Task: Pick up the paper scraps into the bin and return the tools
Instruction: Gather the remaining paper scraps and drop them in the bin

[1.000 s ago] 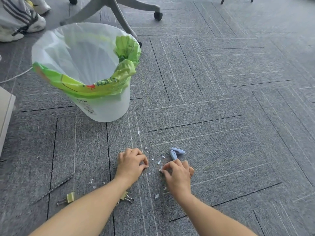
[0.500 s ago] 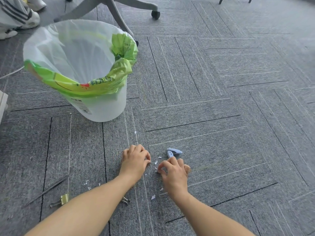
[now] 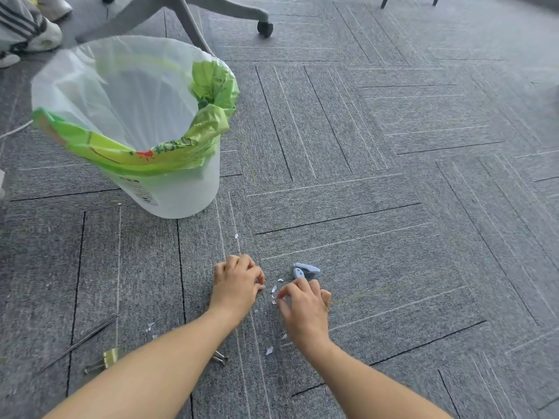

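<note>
Looking down from the head view, both hands work low on the grey carpet [image 3: 393,237], near six o'clock of the frame. The left hand [image 3: 237,282] has its fingers curled under with the tips at the floor, and I cannot tell whether it cups gathered bits. The right hand [image 3: 304,309] brings thumb and forefinger close together just beside a cluster of white paper scraps [image 3: 274,289] lying between the two hands; whether a piece is already nipped is too small to judge. More scraps sit at seven o'clock of the right hand and eight o'clock of the left, with one lone fleck at the left hand's twelve. The white bin [image 3: 169,192], lined with a green-and-white bag [image 3: 151,158], stands upright at eleven o'clock of the hands, near but apart. The likely trouble is the scraps themselves. Tiny and light, they could cling in the carpet pile, slip from a loose pinch on the way to the bin, or scatter under a careless forearm. A small blue hand tool [image 3: 305,270] lies at twelve o'clock of the right hand, just beside its fingers, and could easily be knocked. A gold binder clip [image 3: 106,358] and a thin metal rod [image 3: 81,341] lie at eight o'clock of the frame, and a second clip [image 3: 220,357] peeks from under the left forearm, which hides most of it. A chair base [image 3: 193,13] and a pair of shoes [image 3: 36,37] stand beyond the bin, at the frame's eleven and ten o'clock.
</note>
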Demonstrator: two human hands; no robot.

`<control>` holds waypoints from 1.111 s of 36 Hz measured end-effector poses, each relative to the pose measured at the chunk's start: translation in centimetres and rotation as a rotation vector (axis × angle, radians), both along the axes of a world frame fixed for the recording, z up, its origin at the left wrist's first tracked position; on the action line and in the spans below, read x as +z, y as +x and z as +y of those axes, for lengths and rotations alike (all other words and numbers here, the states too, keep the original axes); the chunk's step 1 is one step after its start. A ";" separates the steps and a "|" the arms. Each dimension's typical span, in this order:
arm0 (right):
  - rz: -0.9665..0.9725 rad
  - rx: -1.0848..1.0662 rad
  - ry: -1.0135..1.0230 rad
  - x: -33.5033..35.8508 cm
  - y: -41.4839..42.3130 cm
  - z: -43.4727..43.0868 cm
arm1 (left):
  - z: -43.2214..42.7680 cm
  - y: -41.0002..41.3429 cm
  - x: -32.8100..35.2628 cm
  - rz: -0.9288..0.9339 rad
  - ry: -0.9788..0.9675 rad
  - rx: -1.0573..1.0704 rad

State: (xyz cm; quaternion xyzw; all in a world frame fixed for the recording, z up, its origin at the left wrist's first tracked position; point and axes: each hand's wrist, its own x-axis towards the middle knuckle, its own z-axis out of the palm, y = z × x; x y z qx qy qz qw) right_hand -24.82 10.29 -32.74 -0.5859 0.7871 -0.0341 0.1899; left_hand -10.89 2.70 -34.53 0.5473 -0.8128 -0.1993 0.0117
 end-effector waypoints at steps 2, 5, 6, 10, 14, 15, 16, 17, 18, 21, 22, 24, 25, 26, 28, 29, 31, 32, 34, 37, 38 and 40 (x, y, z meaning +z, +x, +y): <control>-0.003 -0.007 -0.015 0.4 0.1 -0.2 | 0.3 -0.1 -0.1 -0.033 -0.029 -0.024; -0.040 -0.039 -0.037 0.8 0.1 -0.4 | 0.8 -0.4 0.0 -0.058 -0.035 -0.032; -0.059 -0.052 -0.037 0.9 0.1 -0.5 | 0.8 -0.5 0.2 -0.065 -0.027 -0.034; -0.088 -0.077 -0.052 2.1 0.0 -0.9 | 0.8 -0.4 0.7 -0.042 0.029 0.009; -0.133 -0.094 -0.107 3.6 0.2 -1.7 | -0.1 0.3 1.9 0.105 0.085 0.069; -0.152 -0.096 -0.133 4.0 0.3 -2.1 | -0.5 0.6 2.5 0.159 0.104 0.076; -0.175 -0.098 -0.164 4.5 0.5 -2.6 | -0.8 0.8 3.2 0.220 0.128 0.087; -0.201 -0.102 -0.199 5.1 0.7 -3.2 | -1.2 1.2 4.2 0.286 0.150 0.104; -0.226 -0.107 -0.237 5.9 1.1 -3.9 | -1.5 1.7 5.3 0.352 0.161 0.122; -0.299 -0.094 -0.402 8.5 2.5 -6.3 | -2.0 3.7 9.3 0.519 0.111 0.134; -0.330 -0.085 -0.462 9.5 3.1 -7.2 | -2.2 4.5 10.7 0.567 0.069 0.128; -0.388 -0.055 -0.575 11.8 4.4 -9.3 | -2.8 6.2 13.4 0.640 -0.054 0.128; -0.405 -0.032 -0.626 13.0 5.1 -10.3 | -3.3 7.0 14.8 0.669 -0.120 0.133; -0.419 -0.007 -0.673 14.4 5.9 -11.4 | -3.9 7.7 16.1 0.697 -0.176 0.144; -0.444 0.054 -0.755 17.1 7.2 -13.6 | -5.5 8.9 18.7 0.731 -0.279 0.181; -0.452 0.089 -0.787 18.4 7.9 -14.7 | -6.4 9.5 19.9 0.728 -0.340 0.201; -0.450 0.142 -0.826 20.6 9.2 -16.9 | -8.3 10.6 21.7 0.691 -0.471 0.238; -0.436 0.163 -0.833 21.6 9.8 -18.0 | -9.3 11.3 22.4 0.667 -0.527 0.258; -0.385 0.191 -0.817 22.9 10.8 -20.1 | -11.3 12.5 23.3 0.606 -0.592 0.318; -0.285 0.185 -0.663 23.6 11.6 -22.3 | -14.2 14.8 23.6 0.473 -0.571 0.449; -0.245 0.187 -0.591 23.5 11.8 -22.7 | -14.8 15.4 23.5 0.451 -0.517 0.488; -0.145 0.193 -0.480 23.2 12.1 -23.1 | -15.4 16.3 23.5 0.376 -0.438 0.528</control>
